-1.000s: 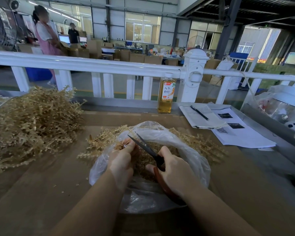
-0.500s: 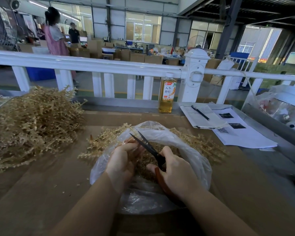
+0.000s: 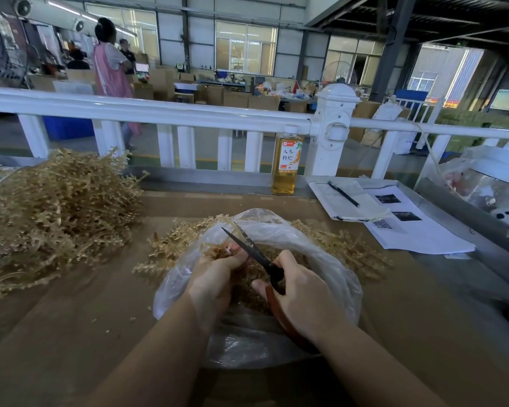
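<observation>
My right hand (image 3: pixel 300 292) grips black scissors (image 3: pixel 252 249) with reddish-brown handles, blades apart and pointing up-left. My left hand (image 3: pixel 215 274) pinches a small golden plastic sprig (image 3: pixel 215 248) right at the blades. Both hands hover over a clear plastic bag (image 3: pixel 332 259) holding cut golden pieces. The bag lies on a brown cardboard-covered table (image 3: pixel 71 333). More golden sprigs (image 3: pixel 174 245) lie behind and beside the bag.
A big heap of golden sprigs (image 3: pixel 50 212) fills the left of the table. A bottle of yellow drink (image 3: pixel 287 163) stands by the white railing (image 3: pixel 159 113). A notebook with a pen (image 3: pixel 347 198) and printed sheets (image 3: pixel 417 230) lie at right. A person (image 3: pixel 110 69) stands beyond the railing.
The scissors and both hands stay over the bag with only small shifts at the sprig. The person behind the railing has walked to the right.
</observation>
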Demonstrator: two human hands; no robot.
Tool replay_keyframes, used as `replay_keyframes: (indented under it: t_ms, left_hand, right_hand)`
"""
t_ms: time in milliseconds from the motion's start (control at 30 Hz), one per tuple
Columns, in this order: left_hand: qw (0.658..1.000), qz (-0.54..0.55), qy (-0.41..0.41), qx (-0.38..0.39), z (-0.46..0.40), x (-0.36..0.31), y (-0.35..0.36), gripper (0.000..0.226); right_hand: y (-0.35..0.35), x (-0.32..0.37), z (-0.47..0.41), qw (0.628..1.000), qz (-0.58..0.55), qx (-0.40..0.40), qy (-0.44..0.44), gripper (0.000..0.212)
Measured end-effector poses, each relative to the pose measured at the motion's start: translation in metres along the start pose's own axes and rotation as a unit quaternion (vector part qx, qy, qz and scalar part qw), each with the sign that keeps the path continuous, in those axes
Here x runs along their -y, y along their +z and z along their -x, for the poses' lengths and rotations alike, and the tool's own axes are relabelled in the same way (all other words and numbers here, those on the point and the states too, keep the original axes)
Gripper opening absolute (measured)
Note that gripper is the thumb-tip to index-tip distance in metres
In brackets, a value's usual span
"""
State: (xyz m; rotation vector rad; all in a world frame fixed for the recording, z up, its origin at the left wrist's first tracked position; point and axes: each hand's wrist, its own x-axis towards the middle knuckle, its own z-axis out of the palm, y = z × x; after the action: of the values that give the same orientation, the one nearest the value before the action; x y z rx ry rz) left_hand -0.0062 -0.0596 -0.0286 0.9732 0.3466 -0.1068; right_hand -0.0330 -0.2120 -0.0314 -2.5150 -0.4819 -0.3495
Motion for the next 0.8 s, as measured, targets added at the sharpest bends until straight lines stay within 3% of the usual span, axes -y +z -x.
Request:
replay_keyframes:
  t_ms: [433, 800]
  left_hand:
    - [1.0, -0.023, -0.007, -0.008, -0.0027, 0.0002, -0.0024, 0.008]
    - [1.0, -0.019, 0.0, -0.001, -0.0011, 0.0005, -0.0013, 0.006]
  right_hand:
    - [-0.003, 0.0037, -0.0016, 0.999, -0.005, 0.036, 0.019, 0.033]
    - [-0.0004, 0.0044, 0.0, 1.0, -0.011, 0.007, 0.015, 0.03]
